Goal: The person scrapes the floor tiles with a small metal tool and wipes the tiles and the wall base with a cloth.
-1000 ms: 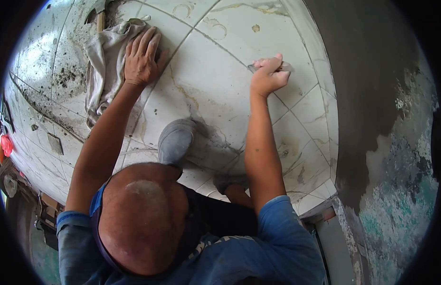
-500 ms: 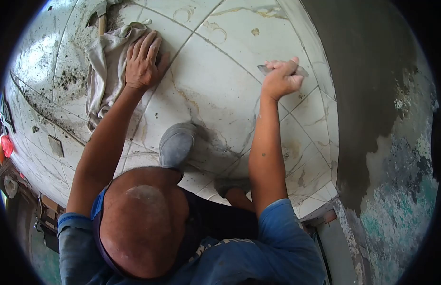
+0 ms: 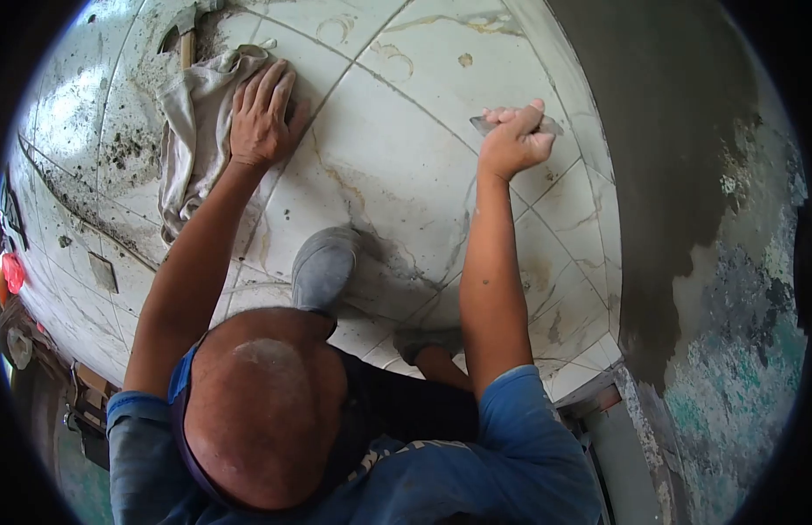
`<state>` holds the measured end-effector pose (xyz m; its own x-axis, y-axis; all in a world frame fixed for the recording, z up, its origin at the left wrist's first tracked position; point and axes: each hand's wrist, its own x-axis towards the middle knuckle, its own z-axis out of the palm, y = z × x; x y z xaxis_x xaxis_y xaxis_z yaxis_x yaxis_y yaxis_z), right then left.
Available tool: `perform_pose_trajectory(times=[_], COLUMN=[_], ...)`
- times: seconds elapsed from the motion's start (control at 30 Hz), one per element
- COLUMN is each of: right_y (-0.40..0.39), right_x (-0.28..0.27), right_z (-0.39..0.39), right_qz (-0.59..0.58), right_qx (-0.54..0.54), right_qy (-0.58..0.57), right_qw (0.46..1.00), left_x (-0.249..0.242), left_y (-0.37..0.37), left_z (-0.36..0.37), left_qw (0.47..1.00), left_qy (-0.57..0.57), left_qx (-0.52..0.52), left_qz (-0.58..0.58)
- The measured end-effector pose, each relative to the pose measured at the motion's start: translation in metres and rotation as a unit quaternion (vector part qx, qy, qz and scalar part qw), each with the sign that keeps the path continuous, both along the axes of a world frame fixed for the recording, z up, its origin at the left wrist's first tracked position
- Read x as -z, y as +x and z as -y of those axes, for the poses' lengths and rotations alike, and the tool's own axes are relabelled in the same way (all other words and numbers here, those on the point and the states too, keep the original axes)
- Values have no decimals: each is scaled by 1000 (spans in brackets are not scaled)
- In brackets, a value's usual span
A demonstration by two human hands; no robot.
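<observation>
My left hand (image 3: 261,121) lies flat on the white marbled floor tiles (image 3: 379,175), fingers stretched out, at the right edge of a crumpled, dirty cloth (image 3: 180,149). Over the tiles on the right, my right hand (image 3: 513,144) is closed around a thin grey scraper blade (image 3: 553,128). Its flat ends stick out on both sides of the fist; the middle is hidden by the fingers. Pale dust coats the fingertips of that hand.
A hammer (image 3: 187,45) lies beyond the cloth, among dark crumbs of debris (image 3: 126,147). A wall with wet grey plaster (image 3: 655,175) rises on the right. A grey shoe (image 3: 325,267) stands between my arms. A small square piece (image 3: 102,271) lies at left.
My right hand has shifted slightly left and away from me with the scraper, whose blade now shows more clearly. My left hand stays put on the tiles by the cloth.
</observation>
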<state>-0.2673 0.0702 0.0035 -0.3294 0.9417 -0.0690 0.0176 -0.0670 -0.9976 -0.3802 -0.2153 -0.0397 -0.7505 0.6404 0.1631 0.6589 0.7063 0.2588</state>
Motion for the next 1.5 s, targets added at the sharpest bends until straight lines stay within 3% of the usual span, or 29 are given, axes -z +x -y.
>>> perform_pose_trajectory(times=[0.13,0.27,0.4,0.53,0.7,0.8,0.93,1.0,1.07,1.13,1.2,1.3,1.47,1.5], right_y=[11,8,12,7,-4,-5,-11,-14,-19,-15,-20,-28,-19,-11], right_x=[19,13,15,14,14,25,8,-7,-1,23,20,-6,22,15], right_z=[15,0,16,14,22,31,14,5,13,33,21,7,19,14], right_qz=[66,56,64,94,58,88,32,-6,-10,107,114,23,76,54], right_qx=[-73,-18,-57,-8,-57,-82,-96,-21,-24,-93,-143,-45,-120,-102], right_qy=[35,80,38,11,23,110,4,-35,-28,93,89,-38,30,-28], right_qw=[994,995,996,996,996,987,995,999,999,986,979,998,989,993], left_x=[-2,-1,-3,-1,-1,-2,-5,-4,-2,-2,-3,-3,-1,-3], left_y=[3,5,4,5,8,4,5,5,4,8,0,4,5,8], left_z=[-1,1,-2,1,1,1,0,2,1,2,0,1,2,3], left_qw=[1000,1000,1000,1000,1000,1000,1000,1000,1000,1000,1000,1000,1000,1000], left_qy=[11,7,12,9,9,5,10,4,19,19,20,7,17,17], left_qx=[4,3,1,3,3,7,3,1,7,7,7,3,1,5], left_qz=[-17,-2,-14,-10,10,-1,1,6,3,6,-3,6,0,6])
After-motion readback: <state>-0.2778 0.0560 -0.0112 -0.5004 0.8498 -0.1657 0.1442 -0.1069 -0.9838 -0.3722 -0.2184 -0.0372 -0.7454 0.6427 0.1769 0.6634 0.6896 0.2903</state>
